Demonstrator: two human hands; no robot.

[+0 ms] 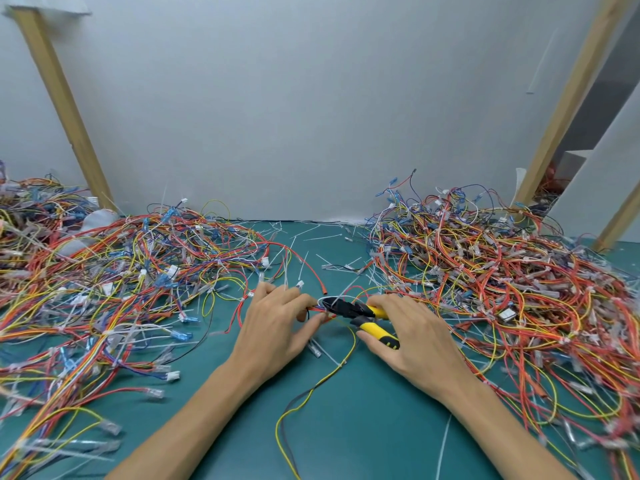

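Note:
My left hand (pixel 277 323) pinches a small bundle of red and blue wires (pixel 317 309) between thumb and fingers at the middle of the green table (pixel 363 410). My right hand (pixel 412 336) grips yellow-handled cutters (pixel 363 315), and their black jaws sit at a white cable-tie loop (pixel 325 300) around that bundle. A yellow and a black wire (pixel 311 389) trail from the bundle toward the table's front edge.
A big tangle of red, yellow and blue wire harnesses (pixel 114 282) covers the table's left side, and another heap (pixel 512 282) covers the right. Cut white tie ends (pixel 332 265) litter the mat near the grey back wall. Wooden posts (pixel 65 109) lean at both sides.

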